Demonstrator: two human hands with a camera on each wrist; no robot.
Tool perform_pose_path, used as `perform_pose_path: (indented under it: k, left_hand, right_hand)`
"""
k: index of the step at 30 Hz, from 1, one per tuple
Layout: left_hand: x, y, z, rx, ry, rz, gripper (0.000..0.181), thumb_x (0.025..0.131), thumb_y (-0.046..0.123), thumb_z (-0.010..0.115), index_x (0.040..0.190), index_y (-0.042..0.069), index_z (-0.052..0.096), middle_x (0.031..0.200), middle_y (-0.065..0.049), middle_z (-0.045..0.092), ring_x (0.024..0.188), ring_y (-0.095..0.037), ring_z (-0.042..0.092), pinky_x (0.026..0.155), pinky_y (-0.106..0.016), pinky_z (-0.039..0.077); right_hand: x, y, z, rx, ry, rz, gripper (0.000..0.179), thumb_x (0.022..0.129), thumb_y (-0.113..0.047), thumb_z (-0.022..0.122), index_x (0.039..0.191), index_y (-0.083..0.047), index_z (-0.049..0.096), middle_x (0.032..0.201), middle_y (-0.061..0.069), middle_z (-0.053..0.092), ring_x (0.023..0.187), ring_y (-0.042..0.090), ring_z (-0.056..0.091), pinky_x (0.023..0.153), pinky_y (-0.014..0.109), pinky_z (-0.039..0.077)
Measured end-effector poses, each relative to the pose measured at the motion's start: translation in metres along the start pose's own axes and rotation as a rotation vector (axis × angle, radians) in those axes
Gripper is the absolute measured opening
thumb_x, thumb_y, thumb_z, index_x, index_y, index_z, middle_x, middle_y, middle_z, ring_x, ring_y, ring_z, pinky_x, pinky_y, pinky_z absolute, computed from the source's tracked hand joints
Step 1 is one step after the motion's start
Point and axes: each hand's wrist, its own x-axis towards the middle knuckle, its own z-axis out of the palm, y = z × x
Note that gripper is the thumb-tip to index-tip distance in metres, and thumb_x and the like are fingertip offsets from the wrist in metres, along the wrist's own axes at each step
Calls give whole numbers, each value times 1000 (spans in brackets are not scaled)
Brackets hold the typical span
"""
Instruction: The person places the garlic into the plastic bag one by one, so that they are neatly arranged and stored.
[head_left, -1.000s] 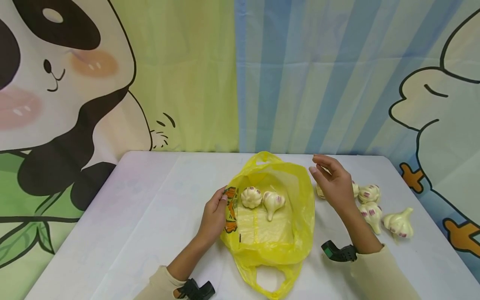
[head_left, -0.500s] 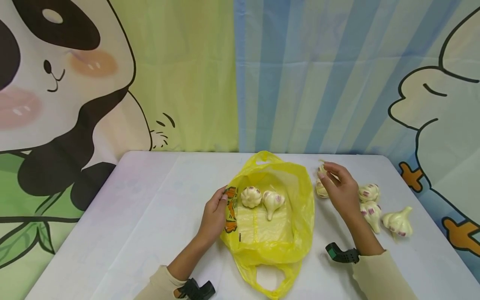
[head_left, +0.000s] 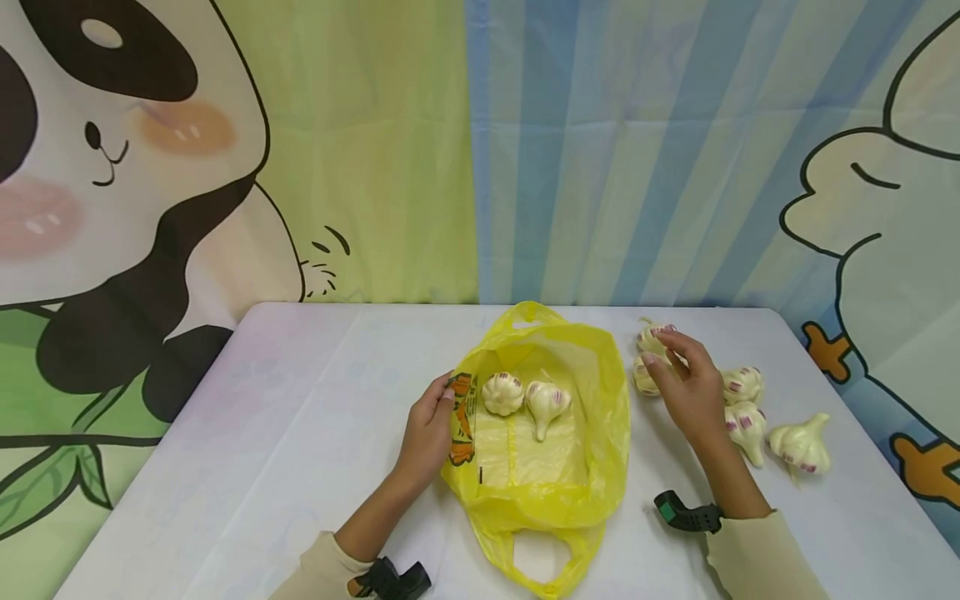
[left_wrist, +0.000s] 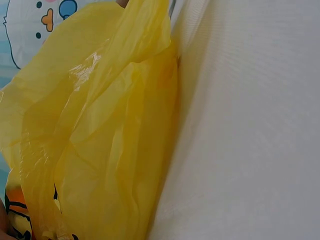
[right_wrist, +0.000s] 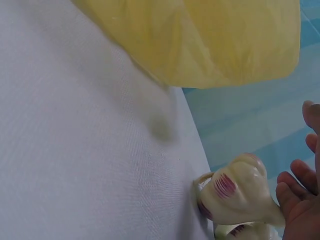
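A yellow plastic bag (head_left: 600,433) lies on the table with its mouth spread. Inside it are two garlic bulbs, one round (head_left: 502,393) and one with its stem down (head_left: 547,407). My left hand (head_left: 426,433) pinches the bag's left edge, thumb on top. To the right of the bag, my right hand (head_left: 688,387) hovers with loosely bent fingers and nothing visible between them. Just beyond its fingertips are a far garlic bulb (head_left: 651,335) and a nearer one (head_left: 643,377). In the right wrist view a garlic bulb (right_wrist: 237,192) has its stem close to the fingers; contact is unclear.
Behind the right hand lie more garlic bulbs: one (head_left: 742,385), one below it (head_left: 746,429), and one farther right (head_left: 801,445). The white table (head_left: 315,400) ends at a cartoon-printed curtain (head_left: 375,167).
My right hand has shifted slightly right and nearer, off the far garlic bulb, which now shows more fully. The left hand and bag have stayed put.
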Motion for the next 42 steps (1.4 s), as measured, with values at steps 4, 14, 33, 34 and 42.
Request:
perform_pose_path:
  k: [4, 14, 33, 34, 42]
  left_hand:
    - [0, 1, 0, -4, 0, 4, 39, 108, 21, 34, 143, 10, 46, 138, -5, 52, 127, -17, 47, 106, -40, 37]
    - [-2, 0, 0, 2, 0, 14, 39, 108, 22, 34, 143, 10, 47, 138, -5, 52, 127, -18, 47, 106, -42, 36]
    - [-3, 1, 0, 8, 2, 20, 41, 108, 23, 33, 144, 7, 45, 140, -7, 51, 128, -21, 47, 106, -43, 36]
    - [-4, 1, 0, 8, 1, 19, 41, 108, 23, 33, 143, 7, 45, 140, -7, 51, 129, -20, 47, 106, -43, 36]
    - [-3, 3, 0, 8, 12, 10, 38, 107, 21, 35, 141, 10, 48, 135, -4, 55, 123, -18, 51, 104, -41, 39]
  right_hand:
    - [0, 2, 0, -40, -17, 13, 36, 89, 4, 67, 124, 10, 58, 130, 23, 51, 128, 24, 45, 103, 35, 39]
    - [2, 50, -3, -192, -182, 24, 54, 89, -11, 72, 135, 5, 50, 141, 20, 41, 129, 33, 41, 103, 48, 37]
    - [-1, 64, -4, -303, -323, 18, 54, 89, 0, 69, 138, 4, 46, 139, 29, 41, 124, 48, 40, 94, 61, 41]
    - [-1, 64, -5, -305, -328, 22, 54, 89, 0, 68, 138, 4, 46, 139, 29, 40, 125, 48, 40, 94, 61, 41]
    - [-1, 58, -5, -303, -347, 29, 53, 89, 0, 69, 137, 5, 47, 139, 30, 40, 125, 49, 39, 95, 62, 40]
